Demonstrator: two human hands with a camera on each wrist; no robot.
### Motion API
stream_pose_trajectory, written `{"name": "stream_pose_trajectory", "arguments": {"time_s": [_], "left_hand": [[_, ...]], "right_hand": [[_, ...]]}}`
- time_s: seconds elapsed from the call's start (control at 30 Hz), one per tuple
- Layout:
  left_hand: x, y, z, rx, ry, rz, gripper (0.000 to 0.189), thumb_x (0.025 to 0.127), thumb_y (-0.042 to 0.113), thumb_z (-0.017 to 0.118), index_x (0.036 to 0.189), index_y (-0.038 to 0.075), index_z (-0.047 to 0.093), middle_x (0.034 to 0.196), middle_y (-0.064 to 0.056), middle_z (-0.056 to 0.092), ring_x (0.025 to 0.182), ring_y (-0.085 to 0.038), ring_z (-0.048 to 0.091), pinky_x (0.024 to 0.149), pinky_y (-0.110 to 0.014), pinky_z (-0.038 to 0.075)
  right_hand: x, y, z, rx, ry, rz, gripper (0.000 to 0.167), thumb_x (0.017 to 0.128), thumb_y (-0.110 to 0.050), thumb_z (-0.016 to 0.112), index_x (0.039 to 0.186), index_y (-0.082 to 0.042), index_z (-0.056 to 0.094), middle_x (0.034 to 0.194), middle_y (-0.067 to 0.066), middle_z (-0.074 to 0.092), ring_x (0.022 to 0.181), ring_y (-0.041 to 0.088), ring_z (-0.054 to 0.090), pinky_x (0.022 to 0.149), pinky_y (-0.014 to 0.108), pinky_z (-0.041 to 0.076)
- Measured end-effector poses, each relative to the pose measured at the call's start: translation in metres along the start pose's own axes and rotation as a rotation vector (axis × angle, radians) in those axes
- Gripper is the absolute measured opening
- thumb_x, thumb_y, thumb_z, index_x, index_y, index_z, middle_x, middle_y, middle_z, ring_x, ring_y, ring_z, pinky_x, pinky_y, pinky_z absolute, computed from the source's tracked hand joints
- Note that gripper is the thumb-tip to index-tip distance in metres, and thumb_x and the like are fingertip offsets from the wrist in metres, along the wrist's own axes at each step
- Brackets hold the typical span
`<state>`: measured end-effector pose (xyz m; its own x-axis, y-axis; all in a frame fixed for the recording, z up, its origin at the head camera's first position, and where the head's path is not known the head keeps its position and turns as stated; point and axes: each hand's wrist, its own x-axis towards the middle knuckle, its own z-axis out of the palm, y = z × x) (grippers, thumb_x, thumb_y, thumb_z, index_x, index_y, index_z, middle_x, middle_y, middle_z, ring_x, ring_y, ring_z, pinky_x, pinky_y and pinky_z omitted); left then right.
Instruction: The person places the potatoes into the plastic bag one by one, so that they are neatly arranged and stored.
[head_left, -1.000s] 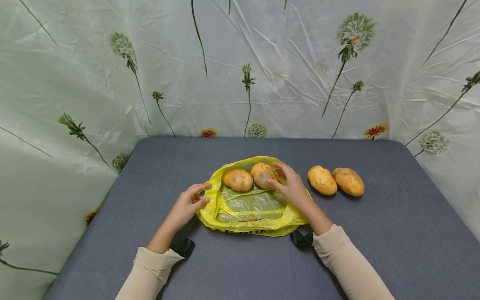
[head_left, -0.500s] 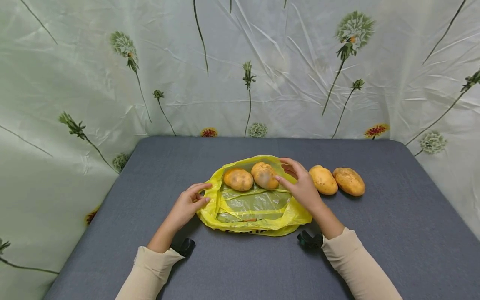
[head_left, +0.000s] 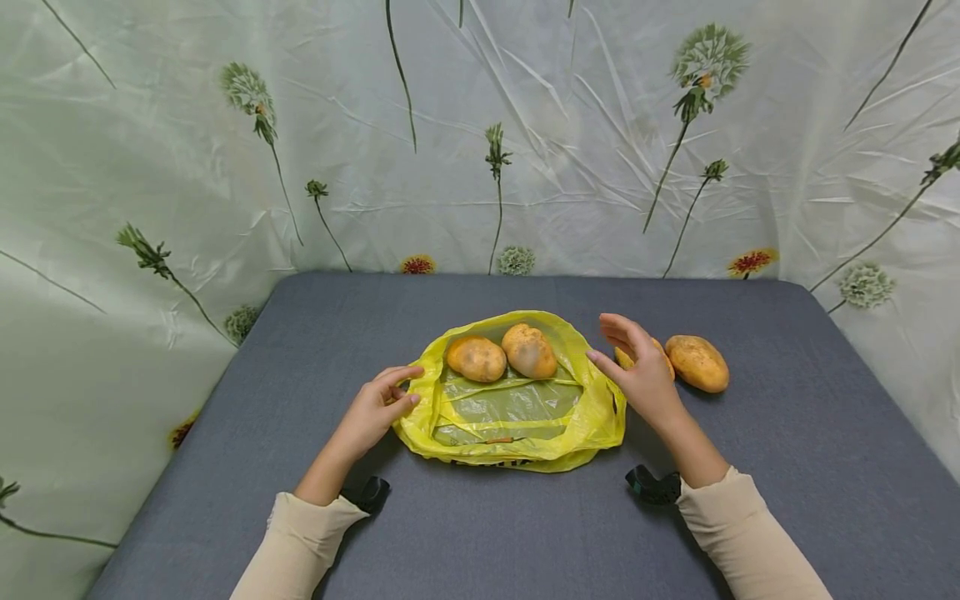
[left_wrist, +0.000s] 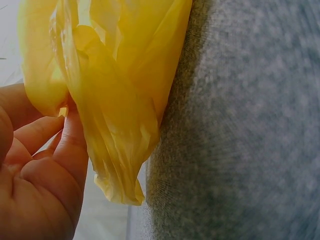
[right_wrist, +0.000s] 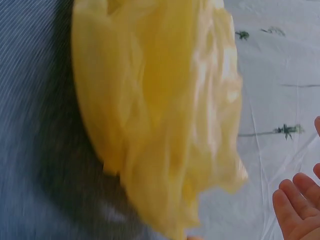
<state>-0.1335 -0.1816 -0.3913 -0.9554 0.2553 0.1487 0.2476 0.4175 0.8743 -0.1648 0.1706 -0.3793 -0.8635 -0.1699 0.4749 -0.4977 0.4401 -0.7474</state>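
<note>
A yellow plastic bag point(head_left: 600, 421) lies with its mouth spread wide, two potatoes point(head_left: 476, 359) side by side inside at the far edge. My left hand point(head_left: 375, 406) holds the bag's left rim between thumb and fingers; the left wrist view shows the thin plastic point(left_wrist: 115, 110) at the fingertips. Just right of the bag, my right hand point(head_left: 647, 375) hovers with fingers spread and nothing in its grasp. Behind it, a potato point(head_left: 622, 358) on the table is partly covered. Another potato point(head_left: 699, 363) lies right beside that one.
The grey cloth-covered table point(head_left: 480, 542) extends on all sides of the bag. A flower-printed curtain point(head_left: 585, 167) hangs behind it and at the left. Black wrist devices point(head_left: 654, 486) sit at both cuffs.
My right hand has left the right potato in the bag and moved right, past the rim, to the potatoes outside. The left hand has stayed at the left rim.
</note>
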Motion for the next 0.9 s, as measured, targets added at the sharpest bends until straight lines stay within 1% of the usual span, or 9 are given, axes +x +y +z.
{"name": "stream_pose_trajectory", "arguments": {"time_s": [0.17, 0.23, 0.33, 0.43, 0.57, 0.6, 0.63, 0.8, 0.9], "left_hand": [[0.0, 0.001, -0.001, 0.0, -0.001, -0.002, 0.035, 0.084, -0.005, 0.058, 0.118, -0.009, 0.052, 0.114, -0.022, 0.051, 0.073, -0.022, 0.048, 0.054, -0.021, 0.039], [0.0, 0.002, -0.001, 0.0, -0.001, -0.003, 0.035, 0.084, -0.005, 0.058, 0.118, -0.009, 0.052, 0.115, -0.022, 0.051, 0.073, -0.022, 0.048, 0.054, -0.021, 0.039], [0.0, 0.003, -0.001, 0.002, 0.0, -0.002, 0.035, 0.083, -0.005, 0.058, 0.118, -0.009, 0.052, 0.115, -0.023, 0.051, 0.074, -0.022, 0.048, 0.055, -0.021, 0.039], [0.0, 0.002, -0.001, 0.002, 0.001, -0.002, 0.035, 0.083, -0.005, 0.058, 0.118, -0.009, 0.052, 0.114, -0.022, 0.051, 0.074, -0.022, 0.048, 0.055, -0.021, 0.039], [0.0, 0.001, -0.002, 0.004, 0.002, -0.007, 0.035, 0.083, -0.005, 0.058, 0.118, -0.009, 0.053, 0.115, -0.022, 0.051, 0.074, -0.022, 0.048, 0.055, -0.021, 0.039], [0.0, 0.001, -0.002, 0.005, 0.002, -0.007, 0.035, 0.083, -0.005, 0.058, 0.118, -0.009, 0.053, 0.115, -0.022, 0.051, 0.074, -0.022, 0.048, 0.055, -0.021, 0.039], [0.0, 0.001, -0.002, 0.006, 0.001, -0.007, 0.035, 0.084, -0.004, 0.058, 0.118, -0.008, 0.053, 0.115, -0.022, 0.051, 0.074, -0.022, 0.048, 0.054, -0.021, 0.039], [0.0, 0.0, -0.002, 0.008, -0.001, -0.002, 0.035, 0.084, -0.004, 0.058, 0.118, -0.008, 0.053, 0.114, -0.022, 0.051, 0.073, -0.022, 0.048, 0.055, -0.021, 0.039], [0.001, -0.001, -0.002, 0.007, -0.001, -0.001, 0.035, 0.084, -0.004, 0.058, 0.118, -0.008, 0.053, 0.114, -0.022, 0.052, 0.073, -0.021, 0.048, 0.054, -0.021, 0.039]], "right_hand": [[-0.003, -0.019, -0.016, -0.02, 0.02, 0.035, 0.05, 0.078, 0.008, 0.063, 0.123, 0.012, 0.041, 0.12, 0.028, 0.045, 0.11, 0.04, 0.044, 0.09, 0.046, 0.035], [-0.005, -0.009, -0.022, -0.021, 0.034, 0.044, 0.052, 0.078, 0.008, 0.064, 0.124, 0.011, 0.042, 0.12, 0.026, 0.046, 0.11, 0.038, 0.044, 0.092, 0.041, 0.035], [-0.009, 0.011, -0.031, -0.038, 0.064, 0.043, 0.054, 0.077, 0.006, 0.066, 0.126, 0.007, 0.043, 0.12, 0.023, 0.047, 0.11, 0.037, 0.044, 0.093, 0.027, 0.036], [-0.013, 0.027, -0.04, -0.077, 0.099, 0.052, 0.054, 0.078, -0.001, 0.067, 0.127, 0.003, 0.044, 0.12, 0.019, 0.049, 0.109, 0.035, 0.046, 0.089, 0.015, 0.034], [-0.019, 0.037, -0.051, -0.122, 0.156, 0.078, 0.053, 0.079, -0.007, 0.068, 0.126, 0.0, 0.046, 0.119, 0.019, 0.05, 0.108, 0.03, 0.048, 0.087, 0.012, 0.035], [-0.021, 0.039, -0.054, -0.139, 0.17, 0.082, 0.052, 0.079, -0.008, 0.068, 0.126, 0.0, 0.046, 0.118, 0.02, 0.05, 0.108, 0.027, 0.049, 0.086, 0.012, 0.035], [-0.023, 0.041, -0.056, -0.144, 0.178, 0.09, 0.052, 0.08, -0.008, 0.068, 0.126, 0.0, 0.046, 0.118, 0.021, 0.05, 0.108, 0.025, 0.049, 0.087, 0.012, 0.034], [-0.031, 0.047, -0.069, -0.191, 0.214, 0.124, 0.052, 0.08, -0.007, 0.068, 0.127, 0.0, 0.046, 0.116, 0.022, 0.05, 0.106, 0.008, 0.047, 0.086, 0.011, 0.033], [-0.035, 0.055, -0.076, -0.182, 0.233, 0.133, 0.053, 0.08, -0.007, 0.068, 0.127, -0.001, 0.046, 0.116, 0.022, 0.05, 0.106, 0.004, 0.046, 0.087, 0.012, 0.033]]}}
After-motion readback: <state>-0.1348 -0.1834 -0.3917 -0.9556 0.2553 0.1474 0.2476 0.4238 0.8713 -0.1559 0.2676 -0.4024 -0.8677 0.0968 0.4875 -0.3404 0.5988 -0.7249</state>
